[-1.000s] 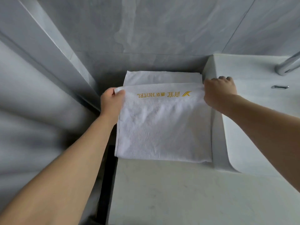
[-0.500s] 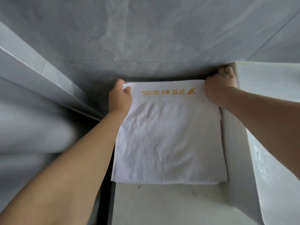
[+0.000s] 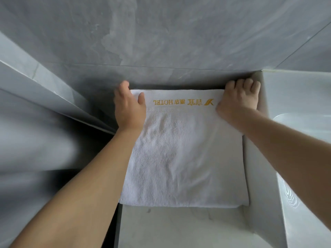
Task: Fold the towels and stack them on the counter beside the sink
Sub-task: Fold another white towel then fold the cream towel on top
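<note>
Both arms extended forward. Left hand [image 3: 129, 106] lies flat, thumb spread. Right hand [image 3: 238, 101] has fingers curled down at the far edge.

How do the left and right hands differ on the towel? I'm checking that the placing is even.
The left hand lies flatter on the towel, thumb spread across its top; the right hand has knuckles raised and fingers curled over the far edge. The left hand sits at the corner by the grey wall; the right hand sits against the sink. Both are at the far corners, flanking the gold lettering.
</note>
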A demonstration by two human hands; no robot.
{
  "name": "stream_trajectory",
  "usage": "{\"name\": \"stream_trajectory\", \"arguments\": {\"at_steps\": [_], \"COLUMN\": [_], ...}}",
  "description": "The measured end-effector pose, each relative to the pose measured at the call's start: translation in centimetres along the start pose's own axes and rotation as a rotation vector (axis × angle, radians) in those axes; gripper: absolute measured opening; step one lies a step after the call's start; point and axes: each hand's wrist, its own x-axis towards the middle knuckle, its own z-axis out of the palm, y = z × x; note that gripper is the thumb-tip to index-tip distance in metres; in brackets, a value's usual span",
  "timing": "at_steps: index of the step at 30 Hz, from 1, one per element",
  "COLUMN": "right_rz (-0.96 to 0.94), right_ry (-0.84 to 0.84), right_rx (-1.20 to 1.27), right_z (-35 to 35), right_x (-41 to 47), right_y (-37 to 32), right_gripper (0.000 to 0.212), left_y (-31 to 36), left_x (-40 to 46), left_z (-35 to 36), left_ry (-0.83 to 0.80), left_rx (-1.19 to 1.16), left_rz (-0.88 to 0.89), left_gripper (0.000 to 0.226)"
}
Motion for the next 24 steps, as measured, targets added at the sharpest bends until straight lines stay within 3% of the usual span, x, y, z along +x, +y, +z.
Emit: {"name": "stream_trajectory", "arguments": {"at_steps": [2,3,5,7,9,16,24], "right_rz": [-0.110,-0.217,-0.380,-0.345,-0.261,-0.168,-0.187], "right_ry": [0.184,0.224,0.157,0.033,-0.002,0.149,0.399], "right_rx": [0.257,0.339,0.435,0.501,0.479,0.423,0.562], "right_z": [1.3,2.2,4.1,6.0,7.8,9.2,9.8], "right_x": [-2.3,-3.3,-4.3,-4.2,-4.1,-4.5,-5.2], "right_y": [-1.1,-1.7,-2.5,-1.9,-1.0,-1.4,-1.2], "right_gripper": [0.048,0.052,0.061,0.068,0.069,0.067,0.069], "left_y": [0.2,0.5,1.4,1.7,1.3,-2.4,-2.2], "left_x": [-1.8,-3.1,-5.3,-6.4,-6.4,-3.7,-3.2], "left_z": [0.1,0.5,1.7,3.2,4.3,3.6,3.3], "left_ry": [0.193,0.190,-0.006,-0.286,-0.439,-0.408,-0.393], "left_rx": [0.098,0.089,0.089,0.194,0.313,0.512,0.493], "left_rz": [0.286,0.420,0.579,0.581,0.563,0.428,0.368], "left_gripper": [0.043,0.043,0.045,0.053,0.062,0.073,0.076]}}
